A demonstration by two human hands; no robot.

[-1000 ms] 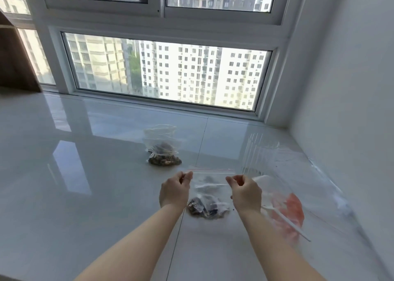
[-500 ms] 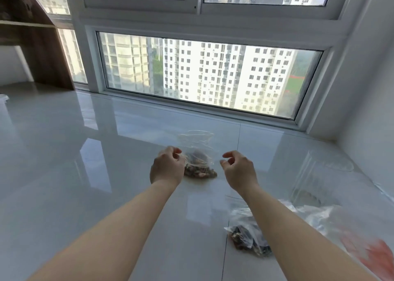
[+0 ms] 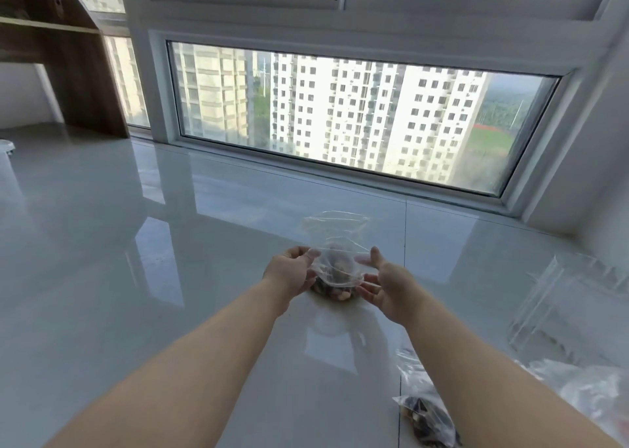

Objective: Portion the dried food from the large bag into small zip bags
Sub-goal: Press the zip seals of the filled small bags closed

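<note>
Glossy white floor (image 3: 170, 277) by window; small zip bag (image 3: 335, 260) w/ dried food stands betw. both hands: left hand (image 3: 289, 272) grips its side, right hand (image 3: 384, 282) fingers straight, touching.

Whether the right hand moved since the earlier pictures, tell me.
Yes. The right hand closed leftward onto the standing clear plastic zip bag of dried food; a gap separated them before.
</note>
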